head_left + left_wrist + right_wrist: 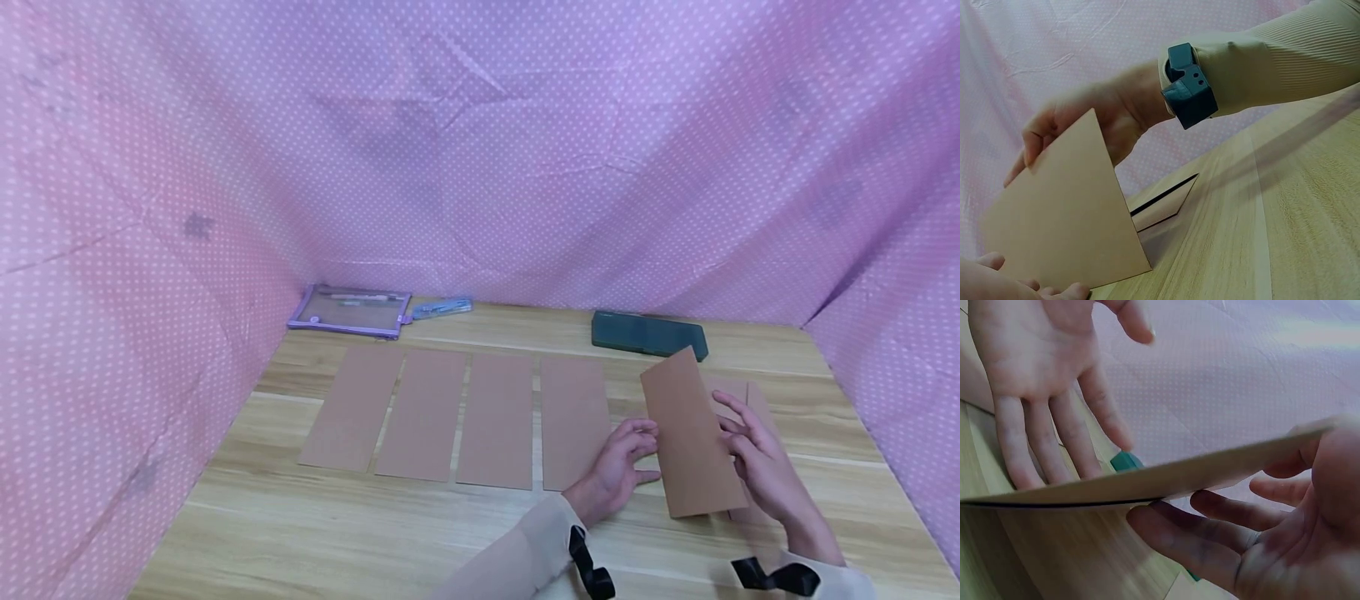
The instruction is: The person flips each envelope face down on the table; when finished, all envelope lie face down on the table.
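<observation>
My right hand (772,475) pinches a brown rectangular card (690,450) at its right edge and holds it tilted up off the table. My left hand (611,471) is at the card's left edge with the fingers extended; in the right wrist view its fingertips (1025,478) meet the card's edge. The left wrist view shows the card's broad plain face (1066,206). Below the right hand, more brown card (761,408) lies on the table, partly hidden. A dark line runs along the held card's lower edge in the right wrist view.
Several similar brown cards (495,421) lie in a row left of my hands. Behind them are a purple-edged mesh pouch (352,312) and a small blue item (442,307). A dark green case (645,333) lies at the back right. Pink dotted cloth (480,167) surrounds the wooden table (300,533).
</observation>
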`<state>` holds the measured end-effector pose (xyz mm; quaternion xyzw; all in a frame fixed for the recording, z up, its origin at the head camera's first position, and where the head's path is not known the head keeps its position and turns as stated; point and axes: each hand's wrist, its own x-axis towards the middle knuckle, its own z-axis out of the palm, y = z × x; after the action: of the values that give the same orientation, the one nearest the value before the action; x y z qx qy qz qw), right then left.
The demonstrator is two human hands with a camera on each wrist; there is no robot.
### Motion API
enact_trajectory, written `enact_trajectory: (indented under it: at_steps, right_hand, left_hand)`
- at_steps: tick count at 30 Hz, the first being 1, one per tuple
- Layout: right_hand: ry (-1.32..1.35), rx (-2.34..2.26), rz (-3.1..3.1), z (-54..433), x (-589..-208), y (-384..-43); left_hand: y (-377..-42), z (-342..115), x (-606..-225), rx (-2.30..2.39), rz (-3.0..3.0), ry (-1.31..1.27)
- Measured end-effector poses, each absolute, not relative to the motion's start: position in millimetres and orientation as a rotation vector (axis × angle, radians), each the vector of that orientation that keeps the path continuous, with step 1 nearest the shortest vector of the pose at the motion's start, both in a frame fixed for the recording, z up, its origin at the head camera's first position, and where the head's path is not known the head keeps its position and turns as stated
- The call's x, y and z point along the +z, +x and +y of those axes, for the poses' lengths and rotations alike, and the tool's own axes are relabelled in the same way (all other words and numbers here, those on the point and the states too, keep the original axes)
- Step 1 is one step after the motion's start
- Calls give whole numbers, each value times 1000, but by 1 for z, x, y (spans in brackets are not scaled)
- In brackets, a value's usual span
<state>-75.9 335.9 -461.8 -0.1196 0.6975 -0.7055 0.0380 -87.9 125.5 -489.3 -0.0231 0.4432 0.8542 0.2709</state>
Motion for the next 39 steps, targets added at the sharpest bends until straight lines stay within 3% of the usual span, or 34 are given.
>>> enact_trajectory:
  at_steps: [6,39]
  right_hand:
    - [-441,-2242,1889,346,-467,-78]
    - [-115,-1988,2268,351,-472,-77]
  left_hand:
    - [-88,126,-490,2307,1189,-59]
    - [-88,128,-492,2301,1281,-117]
